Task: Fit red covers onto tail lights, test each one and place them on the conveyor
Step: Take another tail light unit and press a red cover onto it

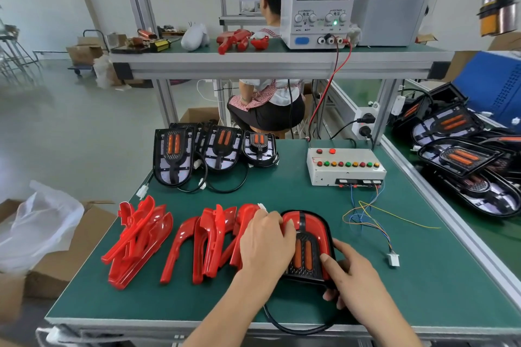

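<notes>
Red plastic fills the near half of the green worktop (282,197): a tail light (308,248) with its red cover (315,224) seated on top lies close to the front edge, a little right of centre, its black cable (296,328) looping over that edge. The left hand (267,245) lies across the light's left side, and its grip is fingers curled down onto the cover's upper left shoulder, pressing it. The right hand (348,280) has its grip clamped on the light's lower right corner, thumb on top of the cover and fingers tucked beneath the black housing.

Just left of the light, touching the left hand, stands a row of loose red covers (214,242); a second heap of covers (138,239) sits toward the front left corner. Along the back edge three uncovered tail lights (214,149) lean in a row, their cables curling forward. At the back right corner rests a white test box (345,169) with coloured buttons, thin wires (366,217) trailing from it to a white connector (393,259) near the right edge. On the shelf above, a power supply (318,7) reads 0.000 and 12.00. Beyond the right edge, more black tail lights (462,155) lie piled on the conveyor (501,251)
</notes>
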Available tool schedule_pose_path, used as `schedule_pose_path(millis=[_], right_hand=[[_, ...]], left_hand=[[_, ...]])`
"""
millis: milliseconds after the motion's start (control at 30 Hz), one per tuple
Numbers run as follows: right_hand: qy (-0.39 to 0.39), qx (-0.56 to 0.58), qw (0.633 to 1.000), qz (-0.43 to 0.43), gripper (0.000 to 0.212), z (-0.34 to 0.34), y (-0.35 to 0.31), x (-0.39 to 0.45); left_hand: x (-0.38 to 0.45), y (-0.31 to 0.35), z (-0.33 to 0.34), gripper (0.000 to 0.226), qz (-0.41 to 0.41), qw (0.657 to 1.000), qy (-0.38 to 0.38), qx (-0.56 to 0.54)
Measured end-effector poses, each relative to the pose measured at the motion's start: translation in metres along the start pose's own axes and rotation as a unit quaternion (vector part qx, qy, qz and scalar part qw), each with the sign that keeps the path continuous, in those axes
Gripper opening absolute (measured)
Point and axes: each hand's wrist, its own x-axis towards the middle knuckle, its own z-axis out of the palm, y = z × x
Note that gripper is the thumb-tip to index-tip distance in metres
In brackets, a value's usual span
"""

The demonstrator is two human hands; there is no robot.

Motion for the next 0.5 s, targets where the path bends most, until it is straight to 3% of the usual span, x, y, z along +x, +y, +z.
schedule_pose_path(millis=[300,500], right_hand=[[0.023,0.104,0.994,0.022,0.033,0.004,0.008,0.001],[0.05,0.162,0.985,0.022,0.033,0.012,-0.004,-0.008]], left_hand=[[-0.025,-0.016,-0.006,0.061,-0.02,0.982,-0.151,-0.109],[-0.031,-0.01,-0.007,0.055,0.003,0.983,-0.116,-0.143]])
